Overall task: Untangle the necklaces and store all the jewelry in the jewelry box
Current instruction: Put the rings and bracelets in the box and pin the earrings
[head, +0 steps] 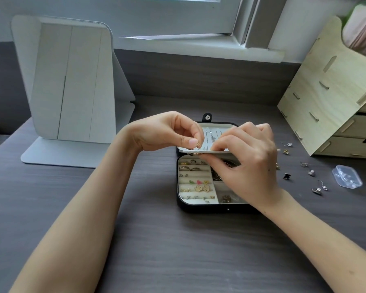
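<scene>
Over the open jewelry box (199, 208), your left hand (163, 132) pinches a gold earring (197, 145), and your right hand (247, 159) seemingly pinches the earring panel (188, 151). Next, seat its post. Loose earrings (317, 190) wait on the surface (156, 240) to the right.

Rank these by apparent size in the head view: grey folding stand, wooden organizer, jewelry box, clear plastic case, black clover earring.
1. grey folding stand and wooden organizer: not ranked, as the frame edge cuts the organizer off
2. jewelry box
3. clear plastic case
4. black clover earring
</scene>
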A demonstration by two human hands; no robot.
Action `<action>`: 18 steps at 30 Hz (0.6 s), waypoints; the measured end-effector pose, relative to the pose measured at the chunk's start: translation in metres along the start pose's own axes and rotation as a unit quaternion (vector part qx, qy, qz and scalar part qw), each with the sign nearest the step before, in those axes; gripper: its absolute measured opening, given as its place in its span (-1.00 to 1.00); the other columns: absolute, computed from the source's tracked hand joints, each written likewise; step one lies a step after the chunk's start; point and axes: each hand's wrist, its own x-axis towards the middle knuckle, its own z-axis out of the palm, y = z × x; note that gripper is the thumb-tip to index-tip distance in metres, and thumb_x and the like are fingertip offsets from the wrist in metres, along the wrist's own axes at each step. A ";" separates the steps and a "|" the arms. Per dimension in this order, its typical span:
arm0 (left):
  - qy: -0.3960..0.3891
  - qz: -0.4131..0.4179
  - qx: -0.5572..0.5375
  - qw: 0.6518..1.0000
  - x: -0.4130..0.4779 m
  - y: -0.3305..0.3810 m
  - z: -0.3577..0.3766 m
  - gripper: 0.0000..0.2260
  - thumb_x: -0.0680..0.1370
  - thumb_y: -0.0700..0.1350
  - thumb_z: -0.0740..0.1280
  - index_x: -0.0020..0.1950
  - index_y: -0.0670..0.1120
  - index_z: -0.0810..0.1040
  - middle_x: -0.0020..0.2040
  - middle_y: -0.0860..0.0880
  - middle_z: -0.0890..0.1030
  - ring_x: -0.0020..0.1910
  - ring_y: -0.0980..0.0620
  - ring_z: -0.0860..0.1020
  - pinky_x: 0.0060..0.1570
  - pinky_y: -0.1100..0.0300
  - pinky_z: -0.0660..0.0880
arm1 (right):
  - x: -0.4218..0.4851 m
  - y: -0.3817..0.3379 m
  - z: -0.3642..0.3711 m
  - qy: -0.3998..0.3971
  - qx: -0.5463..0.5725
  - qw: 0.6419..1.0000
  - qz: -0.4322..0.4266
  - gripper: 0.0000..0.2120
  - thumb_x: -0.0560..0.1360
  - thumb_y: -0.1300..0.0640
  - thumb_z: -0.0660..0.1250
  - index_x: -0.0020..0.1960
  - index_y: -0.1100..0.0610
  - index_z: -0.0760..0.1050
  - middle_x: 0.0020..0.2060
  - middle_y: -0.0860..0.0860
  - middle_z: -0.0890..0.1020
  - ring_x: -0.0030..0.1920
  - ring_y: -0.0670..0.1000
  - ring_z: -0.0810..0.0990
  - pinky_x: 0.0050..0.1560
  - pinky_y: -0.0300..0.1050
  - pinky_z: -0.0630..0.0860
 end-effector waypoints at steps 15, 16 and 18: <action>0.029 -0.027 0.150 0.988 -0.007 0.028 0.005 -0.94 0.44 -0.15 0.43 -0.13 -0.11 0.61 -0.18 -0.04 0.56 -0.19 0.06 0.50 -0.15 0.27 0.46 | 0.001 0.000 0.000 0.000 0.004 1.000 0.011 -0.68 0.44 -0.08 0.41 -0.33 0.14 0.56 -0.34 -0.05 0.63 -0.29 0.04 0.52 -0.21 0.02 0.31; 0.030 -0.030 0.185 0.982 -0.008 0.034 0.006 -0.95 0.45 -0.17 0.42 -0.12 -0.13 0.61 -0.19 -0.05 0.56 -0.21 0.05 0.50 -0.16 0.26 0.46 | 0.001 -0.001 0.000 0.000 0.002 1.000 0.013 -0.68 0.44 -0.08 0.40 -0.33 0.14 0.56 -0.33 -0.06 0.63 -0.29 0.03 0.51 -0.20 0.01 0.31; 0.031 -0.032 0.246 0.968 -0.008 0.042 0.008 -0.98 0.47 -0.20 0.40 -0.12 -0.13 0.60 -0.19 -0.06 0.58 -0.22 0.01 0.52 -0.15 0.19 0.49 | 0.000 -0.001 0.000 0.001 0.000 1.000 0.014 -0.68 0.44 -0.08 0.40 -0.33 0.14 0.56 -0.33 -0.06 0.62 -0.28 0.03 0.51 -0.19 0.01 0.30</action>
